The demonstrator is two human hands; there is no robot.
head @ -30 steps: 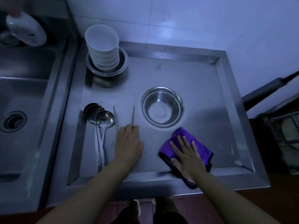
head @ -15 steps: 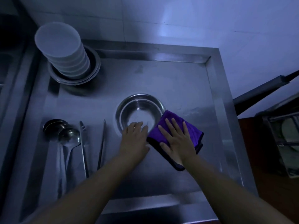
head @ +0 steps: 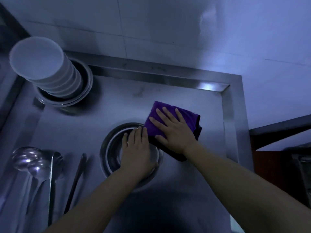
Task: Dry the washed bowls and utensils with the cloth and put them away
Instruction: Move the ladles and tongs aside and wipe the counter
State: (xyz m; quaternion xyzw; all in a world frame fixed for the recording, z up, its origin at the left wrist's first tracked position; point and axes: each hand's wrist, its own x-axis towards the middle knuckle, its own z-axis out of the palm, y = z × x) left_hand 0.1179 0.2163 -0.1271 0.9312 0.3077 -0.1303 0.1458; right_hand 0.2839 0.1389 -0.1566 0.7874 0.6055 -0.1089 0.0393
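Note:
A steel bowl sits in the middle of the steel draining tray. My left hand lies over the bowl with straight fingers reaching its far rim. My right hand presses flat on a folded purple cloth just right of the bowl, fingers spread. A stack of white bowls stands in nested steel bowls at the back left. Several steel spoons and chopsticks lie at the front left.
A tiled wall rises behind the tray. A dark bar and a rack's edge stand to the right over a reddish-brown surface. The sink side lies off to the left.
My left hand left the chopsticks and moved right onto the steel bowl. My right hand slid the purple cloth from the front edge up beside the bowl's far right rim. The view shifted right.

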